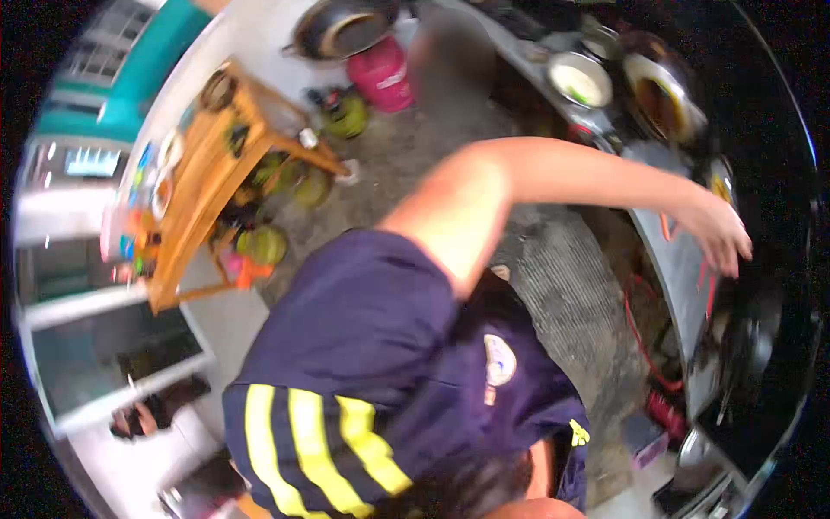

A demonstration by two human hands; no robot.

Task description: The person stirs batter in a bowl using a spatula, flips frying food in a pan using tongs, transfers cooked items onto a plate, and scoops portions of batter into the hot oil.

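Observation:
My left hand [713, 227] reaches over the edge of the metal counter [666, 251] on the right, palm down. Its blurred fingers hang slightly apart, with nothing visible between them. Close beside it is a dish with yellowish contents [721, 183]. Red strips, blurred, show just below the fingers. Farther up the counter stand a wok with brown liquid [659, 102] and a bowl of pale liquid [581, 80]. My right hand is out of view; only some bare skin shows at the bottom edge.
A wooden table [203, 186] stands at the left, with green gas cylinders [264, 245] under and beside it. A pink cylinder [382, 78] is below a large wok [341, 30] at the top. A person [454, 65], blurred, is near it. A red hose [640, 333] hangs by the counter.

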